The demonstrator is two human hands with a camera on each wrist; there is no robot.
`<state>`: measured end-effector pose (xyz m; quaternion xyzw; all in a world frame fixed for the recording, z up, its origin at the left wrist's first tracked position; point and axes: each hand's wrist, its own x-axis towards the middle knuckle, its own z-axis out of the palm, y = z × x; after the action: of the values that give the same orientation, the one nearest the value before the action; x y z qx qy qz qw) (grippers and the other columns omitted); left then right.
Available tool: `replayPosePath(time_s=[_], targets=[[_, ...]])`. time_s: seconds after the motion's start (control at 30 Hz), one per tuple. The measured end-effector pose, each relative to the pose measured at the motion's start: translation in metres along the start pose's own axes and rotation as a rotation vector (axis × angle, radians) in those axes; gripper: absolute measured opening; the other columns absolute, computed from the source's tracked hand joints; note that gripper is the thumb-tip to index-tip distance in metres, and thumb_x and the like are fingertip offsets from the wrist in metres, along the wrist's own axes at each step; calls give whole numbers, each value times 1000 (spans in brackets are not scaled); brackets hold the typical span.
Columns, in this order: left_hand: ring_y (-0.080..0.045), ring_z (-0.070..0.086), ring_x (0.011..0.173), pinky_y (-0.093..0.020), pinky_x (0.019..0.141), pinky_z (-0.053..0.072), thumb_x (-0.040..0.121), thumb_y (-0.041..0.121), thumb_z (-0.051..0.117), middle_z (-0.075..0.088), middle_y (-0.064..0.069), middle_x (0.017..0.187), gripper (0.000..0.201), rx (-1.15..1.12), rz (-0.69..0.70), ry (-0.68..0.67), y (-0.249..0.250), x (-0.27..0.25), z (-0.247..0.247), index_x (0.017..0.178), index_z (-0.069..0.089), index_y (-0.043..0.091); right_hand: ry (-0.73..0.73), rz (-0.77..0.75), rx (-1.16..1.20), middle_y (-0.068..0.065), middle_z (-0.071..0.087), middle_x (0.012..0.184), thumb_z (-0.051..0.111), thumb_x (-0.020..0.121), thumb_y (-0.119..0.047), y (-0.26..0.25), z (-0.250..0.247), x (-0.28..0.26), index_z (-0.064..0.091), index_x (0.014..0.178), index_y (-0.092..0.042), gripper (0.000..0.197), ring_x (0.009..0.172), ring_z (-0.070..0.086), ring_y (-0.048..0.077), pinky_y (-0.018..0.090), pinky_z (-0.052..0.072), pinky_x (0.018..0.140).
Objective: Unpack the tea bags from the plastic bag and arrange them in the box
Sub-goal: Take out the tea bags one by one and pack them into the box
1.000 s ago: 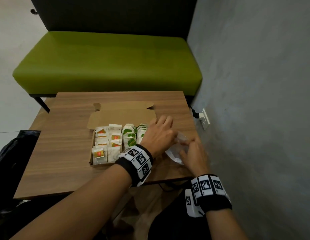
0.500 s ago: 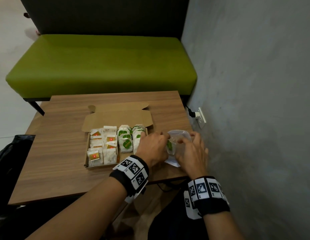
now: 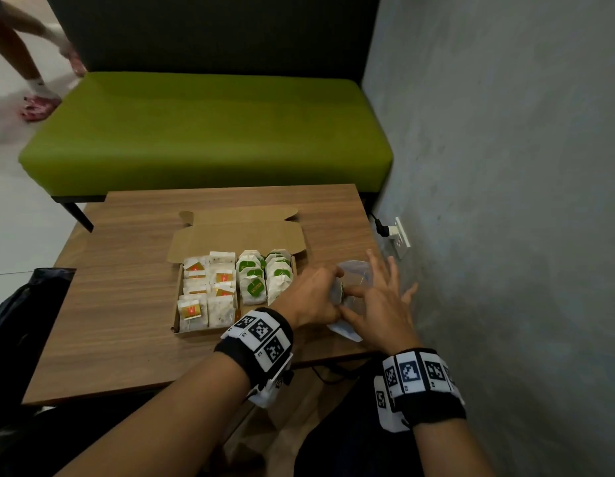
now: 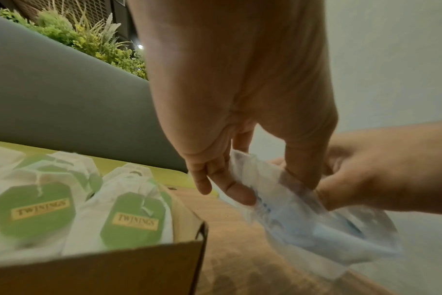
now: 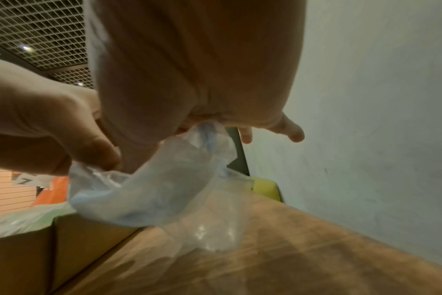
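Observation:
An open cardboard box [image 3: 177,320] on the wooden table [image 3: 127,339] holds rows of tea bags, red-tagged [image 3: 192,309] on the left and green-tagged [image 3: 254,287] on the right. Just right of the box lies a clear plastic bag [image 3: 356,270]. My left hand [image 3: 328,294] pinches its near edge. My right hand [image 3: 356,299] pinches the same edge with thumb and forefinger, the other fingers spread. A dark green bit shows between the hands. In the left wrist view both hands [image 4: 240,189] [image 4: 341,189] pinch the crumpled bag [image 4: 316,229] beside the green-tagged tea bags [image 4: 131,219].
A grey wall [image 3: 505,201] runs close along the table's right side, with a socket and plug [image 3: 399,232]. A green bench [image 3: 202,132] stands behind the table. A black bag [image 3: 27,304] sits at the left. Another person's legs [image 3: 30,80] are at the far left.
My left hand came off the box corner and curled onto the bag's edge. My right hand moved in to pinch beside it, then spread its other fingers.

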<state>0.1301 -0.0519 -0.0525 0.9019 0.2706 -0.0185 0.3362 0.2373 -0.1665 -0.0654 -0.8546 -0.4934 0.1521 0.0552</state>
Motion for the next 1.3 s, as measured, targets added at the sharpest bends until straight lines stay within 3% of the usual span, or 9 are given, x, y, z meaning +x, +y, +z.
replayPosePath(time_s=[0.23,0.33,0.43,0.57,0.77,0.87,0.97,1.13,1.3], targets=[[-24,55,125,-29,103,45,69,28,80,57,-11,137,83,19,-4,16,-3,-1,-1,142,47,6,185,73,268,-6,5,166,59,95,-35,9,9,2,74,101,-29,17,152,-7,26,72,-2,113],[-26,60,114,-37,97,51,71,31,79,62,-11,128,70,78,-33,50,-3,0,0,132,55,6,339,128,453,-2,30,159,64,92,-30,14,11,2,76,99,-22,16,148,17,25,63,17,117],[-28,60,111,-43,97,49,80,34,70,58,-9,126,52,204,-48,65,-3,-1,1,128,58,15,468,184,688,4,55,128,67,91,-21,14,8,0,75,97,-12,14,121,49,23,39,46,96],[-29,60,110,-47,97,40,87,35,62,52,-8,130,40,336,-86,59,-2,-3,3,125,60,20,485,172,887,4,68,79,66,92,-14,10,6,-1,71,78,-19,15,75,65,20,32,51,64],[-35,45,130,-57,107,30,82,51,64,22,-8,160,55,511,-93,189,0,-16,1,133,53,31,488,182,902,-2,71,72,66,91,-13,0,6,-6,73,81,-21,15,68,66,15,31,52,61],[-23,50,115,-47,98,41,81,53,65,48,-2,131,48,328,38,357,5,-27,4,120,56,25,510,157,882,-5,68,66,67,90,-15,-12,8,-11,73,75,-20,18,63,64,13,32,51,57],[-14,52,97,-35,83,50,81,35,73,55,2,110,37,7,193,397,9,-42,8,109,55,19,492,72,919,-11,62,55,66,91,-12,-29,6,-18,66,62,-23,31,52,55,3,22,45,51],[-2,58,83,-16,72,48,91,25,67,63,10,94,13,-348,102,530,-2,-60,8,102,63,20,357,-67,938,-5,72,86,58,96,-32,-43,5,-29,75,84,-30,20,84,67,8,24,53,71],[-8,69,82,-23,73,56,93,14,65,74,3,86,8,-799,-46,531,-16,-76,2,94,73,17,358,-78,1026,0,67,101,63,95,-19,-46,3,-35,73,95,-27,13,94,64,11,15,51,74]])
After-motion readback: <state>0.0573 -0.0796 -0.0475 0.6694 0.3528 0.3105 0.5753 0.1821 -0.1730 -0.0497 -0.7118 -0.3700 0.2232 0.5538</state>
